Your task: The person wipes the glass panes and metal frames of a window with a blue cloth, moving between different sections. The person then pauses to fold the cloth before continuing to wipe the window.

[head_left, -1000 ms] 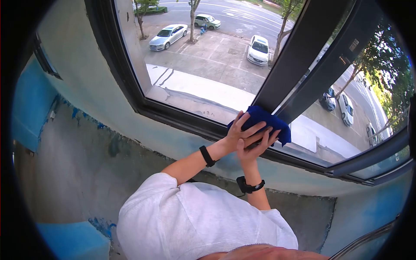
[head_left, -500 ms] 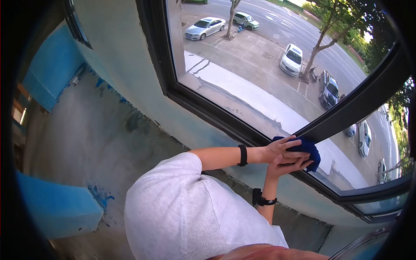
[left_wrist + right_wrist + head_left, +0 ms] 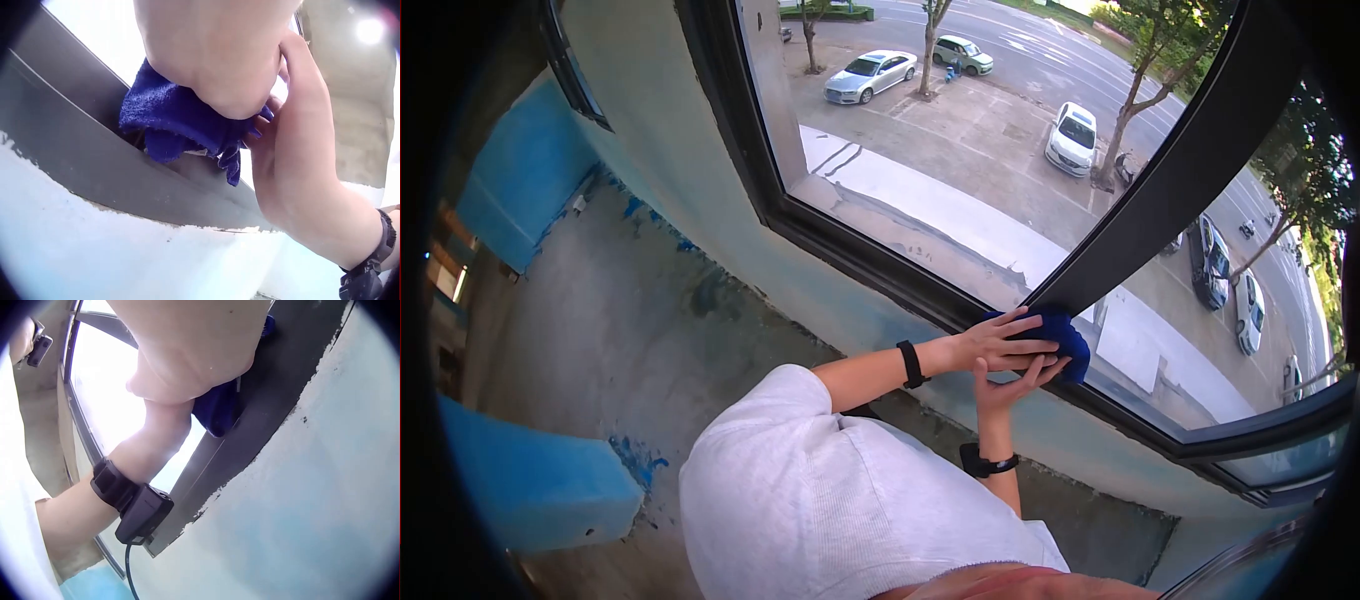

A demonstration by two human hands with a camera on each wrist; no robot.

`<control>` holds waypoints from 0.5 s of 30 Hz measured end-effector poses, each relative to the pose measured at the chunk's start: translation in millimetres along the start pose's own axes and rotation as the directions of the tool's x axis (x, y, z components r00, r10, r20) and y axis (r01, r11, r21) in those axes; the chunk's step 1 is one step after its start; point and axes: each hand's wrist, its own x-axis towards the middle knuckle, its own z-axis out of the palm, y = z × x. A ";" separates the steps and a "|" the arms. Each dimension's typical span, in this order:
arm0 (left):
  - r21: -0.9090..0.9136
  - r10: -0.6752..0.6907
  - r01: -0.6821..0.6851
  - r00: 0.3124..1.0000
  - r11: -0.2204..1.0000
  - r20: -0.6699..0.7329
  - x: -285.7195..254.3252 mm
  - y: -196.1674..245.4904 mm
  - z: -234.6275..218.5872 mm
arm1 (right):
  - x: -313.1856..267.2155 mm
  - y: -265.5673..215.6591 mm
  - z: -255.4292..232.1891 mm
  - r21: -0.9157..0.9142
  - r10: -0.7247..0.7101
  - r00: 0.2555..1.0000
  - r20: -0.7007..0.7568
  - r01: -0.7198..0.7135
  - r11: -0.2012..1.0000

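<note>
In the head view, the left hand (image 3: 998, 345) lies with fingers extended across a dark blue cloth (image 3: 1072, 350), pressing it at the foot of the dark upright window bar (image 3: 1135, 210). Just below it, the right hand (image 3: 1012, 388) is spread with its fingertips on the cloth's lower edge, partly overlapped by the left. In the left wrist view, the bunched cloth (image 3: 181, 115) hangs over the grey frame (image 3: 75, 125) beneath the left hand (image 3: 219, 56). Most of the cloth is hidden behind the right hand (image 3: 194, 350) in the right wrist view.
The lower window frame (image 3: 870, 270) runs diagonally above a pale painted wall (image 3: 850, 305). Glass panes stand on both sides of the upright bar, with parked cars outside. A blue block (image 3: 540, 475) is at lower left.
The head view has shifted, first one way and then partly back. Both hands remain on the cloth near the foot of the upright bar, their fingers still extended.
</note>
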 end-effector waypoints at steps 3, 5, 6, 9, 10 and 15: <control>0.011 -0.044 0.044 0.999 0.999 -0.018 -3.3 -3.6 -19.6 | 5.4 -8.3 13.0 0.082 -0.094 0.995 -0.021 0.096 0.992; 0.048 -0.111 0.114 0.992 0.992 -0.058 -2.3 -7.4 -42.3 | 14.8 -21.5 22.9 0.077 -0.136 0.991 -0.009 0.136 0.988; 0.085 -0.125 0.134 0.987 0.987 -0.099 -4.9 -14.2 -50.7 | 20.4 -29.8 28.5 0.063 -0.174 0.985 0.004 0.174 0.983; 0.188 -0.157 0.206 0.956 0.960 -0.247 -16.9 -48.7 -78.0 | 45.7 -55.6 59.3 0.043 -0.237 0.971 0.025 0.236 0.971; 0.153 -0.196 0.251 0.932 0.956 -0.305 -17.0 -62.3 -91.2 | 57.3 -64.6 73.6 0.047 -0.266 0.963 0.043 0.264 0.963; 0.185 -0.288 0.377 0.880 0.907 -0.378 -8.4 -159.2 -191.5 | 145.0 -125.9 174.2 -0.116 -0.327 0.944 -0.043 0.320 0.940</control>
